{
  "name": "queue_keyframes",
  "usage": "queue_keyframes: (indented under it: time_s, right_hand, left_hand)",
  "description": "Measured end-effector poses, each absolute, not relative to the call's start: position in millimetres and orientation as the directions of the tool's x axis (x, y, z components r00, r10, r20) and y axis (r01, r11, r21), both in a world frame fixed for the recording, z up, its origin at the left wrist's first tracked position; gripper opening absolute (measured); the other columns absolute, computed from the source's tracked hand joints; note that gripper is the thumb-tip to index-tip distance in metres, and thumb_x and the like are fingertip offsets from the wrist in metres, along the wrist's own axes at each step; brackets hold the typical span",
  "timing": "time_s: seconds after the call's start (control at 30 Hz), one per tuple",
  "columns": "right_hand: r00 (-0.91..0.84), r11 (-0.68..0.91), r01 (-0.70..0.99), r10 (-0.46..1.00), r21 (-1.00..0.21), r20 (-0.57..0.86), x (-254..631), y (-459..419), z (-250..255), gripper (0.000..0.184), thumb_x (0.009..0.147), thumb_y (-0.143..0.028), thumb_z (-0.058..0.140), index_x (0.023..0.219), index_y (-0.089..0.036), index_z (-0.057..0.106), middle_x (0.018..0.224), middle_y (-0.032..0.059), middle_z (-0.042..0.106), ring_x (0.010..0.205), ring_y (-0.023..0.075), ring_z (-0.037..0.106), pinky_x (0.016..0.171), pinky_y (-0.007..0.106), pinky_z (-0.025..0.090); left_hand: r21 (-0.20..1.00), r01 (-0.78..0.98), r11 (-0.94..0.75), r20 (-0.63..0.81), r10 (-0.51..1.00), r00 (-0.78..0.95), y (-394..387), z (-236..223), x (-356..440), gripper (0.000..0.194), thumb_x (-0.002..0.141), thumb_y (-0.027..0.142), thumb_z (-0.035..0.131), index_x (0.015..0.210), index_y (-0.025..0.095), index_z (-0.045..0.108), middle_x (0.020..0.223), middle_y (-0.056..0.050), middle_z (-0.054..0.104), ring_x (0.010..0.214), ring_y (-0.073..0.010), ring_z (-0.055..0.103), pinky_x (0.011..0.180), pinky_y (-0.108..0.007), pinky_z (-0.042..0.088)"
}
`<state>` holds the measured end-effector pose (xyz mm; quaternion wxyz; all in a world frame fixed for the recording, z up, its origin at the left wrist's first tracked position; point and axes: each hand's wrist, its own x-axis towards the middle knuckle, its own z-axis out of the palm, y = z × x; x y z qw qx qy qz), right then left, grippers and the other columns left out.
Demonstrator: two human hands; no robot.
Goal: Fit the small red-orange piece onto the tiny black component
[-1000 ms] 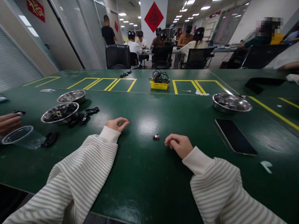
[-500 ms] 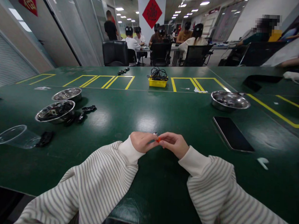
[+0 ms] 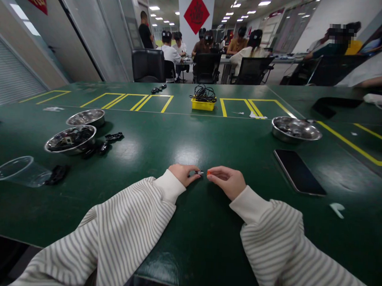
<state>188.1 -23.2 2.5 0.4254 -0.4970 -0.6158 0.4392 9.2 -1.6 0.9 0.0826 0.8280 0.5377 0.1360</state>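
Observation:
Just above the green table, my left hand pinches a small dark and silvery piece between thumb and fingers. Its exact kind is too small to make out, and part of it is covered by the fingers. Facing it, my right hand is closed at the fingertips on a tiny orange piece. A narrow gap separates the two pieces. To the right of my right hand lies a dark-screened phone.
At left stand two steel bowls, black parts and a tipped clear plastic cup. A yellow tray of black cables is at the far middle. Another steel bowl and a white earbud are at right. People sit beyond.
My hands were together at the orange piece and have moved apart. The orange piece is now with my right hand, and the silvery piece shows in my left.

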Motion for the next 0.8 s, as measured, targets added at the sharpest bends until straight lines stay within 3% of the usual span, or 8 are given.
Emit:
queue_keyframes:
  time_s: [0.2,0.53,0.8]
  right_hand:
    - [-0.115,0.202,0.329,0.978,-0.923,0.173,187.1,-25.1,2.5,0.018,0.060,-0.026,0.064,0.074,-0.014,0.066,0.069,0.0066,0.067,0.063,0.0177,0.063,0.064,0.031,0.052]
    - [-0.210,0.359,0.269,0.928,-0.894,0.309,189.7,-25.7,2.5,0.017,0.064,-0.023,0.062,0.078,-0.017,0.068,0.072,0.0051,0.065,0.064,0.0152,0.061,0.059,0.026,0.052]
    - [-0.192,0.307,0.204,0.944,-0.930,0.269,188.5,-25.4,-0.2,0.017,0.061,-0.024,0.065,0.076,-0.016,0.067,0.073,0.0058,0.066,0.067,0.0168,0.062,0.065,0.029,0.052]
  left_hand:
    - [0.351,0.782,-0.515,0.287,0.854,0.434,-9.8,2.1,8.3,0.030,0.072,0.044,0.046,0.086,0.023,0.063,0.043,0.004,0.044,0.037,-0.0051,0.038,0.041,-0.017,0.026]
    - [0.370,0.711,-0.598,0.409,0.792,0.453,-11.0,-1.8,5.6,0.029,0.072,0.041,0.047,0.086,0.021,0.063,0.040,0.006,0.040,0.034,-0.0032,0.033,0.039,-0.015,0.025]
    - [0.344,0.687,-0.640,0.437,0.757,0.486,-11.1,-2.6,4.7,0.030,0.073,0.041,0.047,0.085,0.020,0.063,0.041,0.006,0.044,0.034,-0.0027,0.034,0.039,-0.015,0.025]
